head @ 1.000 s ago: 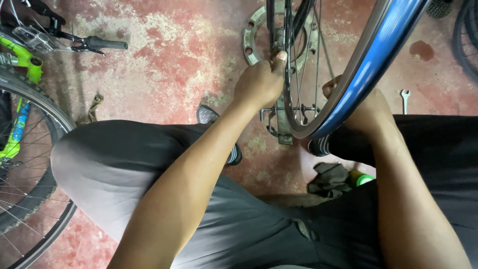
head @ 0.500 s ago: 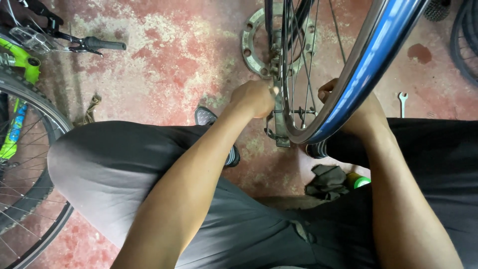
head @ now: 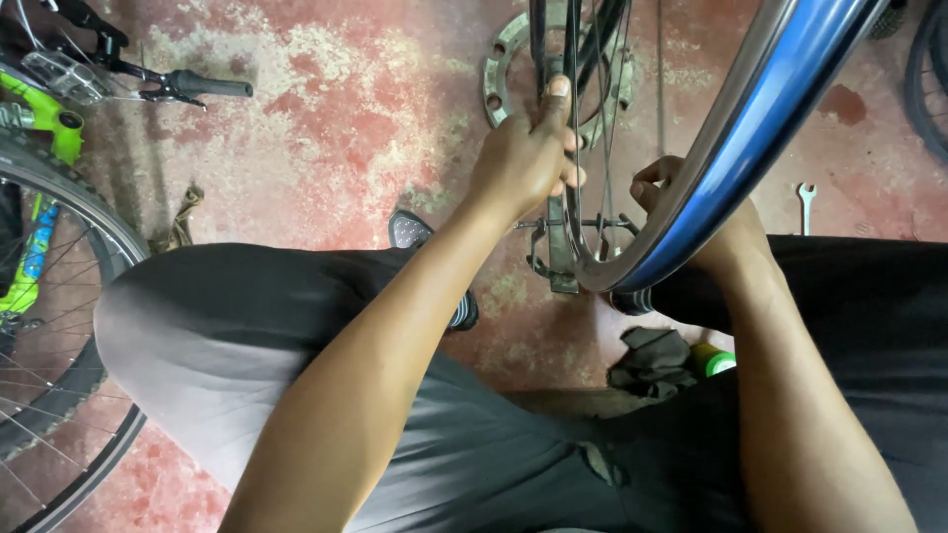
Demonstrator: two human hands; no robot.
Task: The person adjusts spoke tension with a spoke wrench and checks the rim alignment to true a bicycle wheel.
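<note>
A blue bicycle rim (head: 760, 128) with thin spokes stands upright in a dark metal stand (head: 559, 247) between my knees. My left hand (head: 523, 158) is closed around the stand's upright arm beside the spokes, thumb pointing up. Behind the rim, my right hand (head: 691, 212) reaches in toward the spokes with its fingers curled; the rim hides most of it, so what it holds cannot be made out.
A round metal ring with holes (head: 509, 59) lies on the red floor behind the stand. A spanner (head: 807, 202) lies at right. A dark rag (head: 647, 360) and green cap (head: 713, 360) sit below the rim. A green bicycle (head: 44, 118) and its wheel (head: 59, 395) stand at left.
My left hand has slid up the stand's arm after dipping lower half a second ago. The right hand stays behind the rim.
</note>
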